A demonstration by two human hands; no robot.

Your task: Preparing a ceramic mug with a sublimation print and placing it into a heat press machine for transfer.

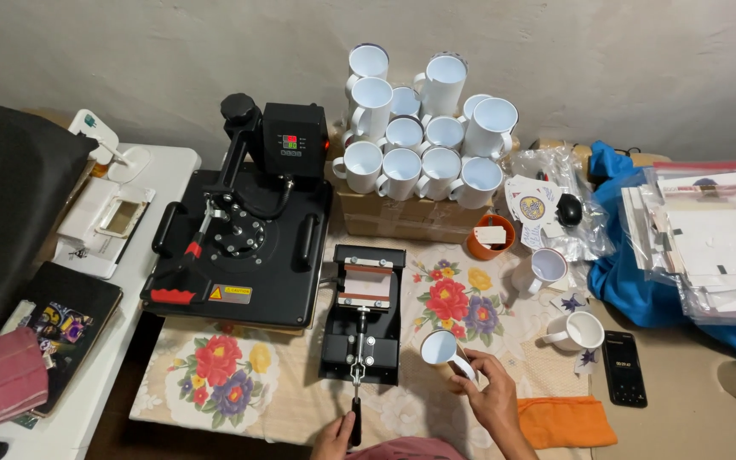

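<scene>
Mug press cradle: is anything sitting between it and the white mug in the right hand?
Nothing visible. The right hand holds the white mug just right of the mug press; only bare floral cloth lies between. The left hand grips the press handle.

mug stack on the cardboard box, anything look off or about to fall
The white mugs are piled on their sides, mouths toward the camera, loosely on the cardboard box. None has fallen or looks cracked. The heap is uneven and unsecured, so it could shift if bumped.
</scene>
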